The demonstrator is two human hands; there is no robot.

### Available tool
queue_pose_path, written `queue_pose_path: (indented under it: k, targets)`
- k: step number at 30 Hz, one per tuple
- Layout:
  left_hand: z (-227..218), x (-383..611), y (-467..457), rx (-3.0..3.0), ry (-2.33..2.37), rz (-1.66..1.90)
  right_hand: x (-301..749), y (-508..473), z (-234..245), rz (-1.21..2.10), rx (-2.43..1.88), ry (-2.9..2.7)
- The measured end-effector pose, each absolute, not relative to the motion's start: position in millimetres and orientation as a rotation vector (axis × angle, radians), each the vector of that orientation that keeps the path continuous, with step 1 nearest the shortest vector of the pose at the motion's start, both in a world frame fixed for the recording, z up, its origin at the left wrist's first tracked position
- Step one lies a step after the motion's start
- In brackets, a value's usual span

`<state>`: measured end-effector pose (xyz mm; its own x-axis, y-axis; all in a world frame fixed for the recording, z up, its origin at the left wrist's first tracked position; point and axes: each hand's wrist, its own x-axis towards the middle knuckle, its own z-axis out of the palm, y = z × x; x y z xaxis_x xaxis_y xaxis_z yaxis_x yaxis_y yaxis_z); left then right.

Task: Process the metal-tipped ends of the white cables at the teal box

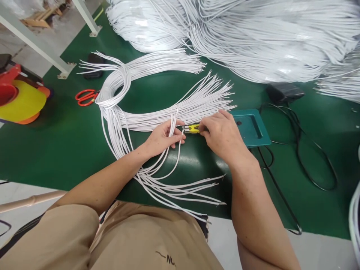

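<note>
While left grip [164, 138] pinches few white wires [174, 117], we see right grip [222, 135] closed on yellow cutter [193, 128], between both grips. We judge: keep wire ends flush, pressed to tabletop [70, 142], blades square. Teal tray [254, 131] just right of right grip.

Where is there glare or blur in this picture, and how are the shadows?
Head view: bright glare washes out the big wire pile; the left hand holding white wires, the right hand and its yellow tool are sharp; soft shadows lie under them on the green table.
</note>
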<state>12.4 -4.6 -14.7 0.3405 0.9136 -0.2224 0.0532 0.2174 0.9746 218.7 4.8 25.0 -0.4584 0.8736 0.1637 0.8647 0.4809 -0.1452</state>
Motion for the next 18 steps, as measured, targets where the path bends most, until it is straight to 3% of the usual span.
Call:
queue_pose_path:
  k: [13, 18]
  targets:
    - [-18.6, 22.2, -3.5, 1.29, 1.201, 0.812, 220.7, 7.9, 20.5, -0.013, -1.482, -2.427]
    - [-19.6, 16.3, -0.7, 1.287, 1.172, 0.771, 225.2, 4.5, 16.1, -0.277, -1.785, -2.154]
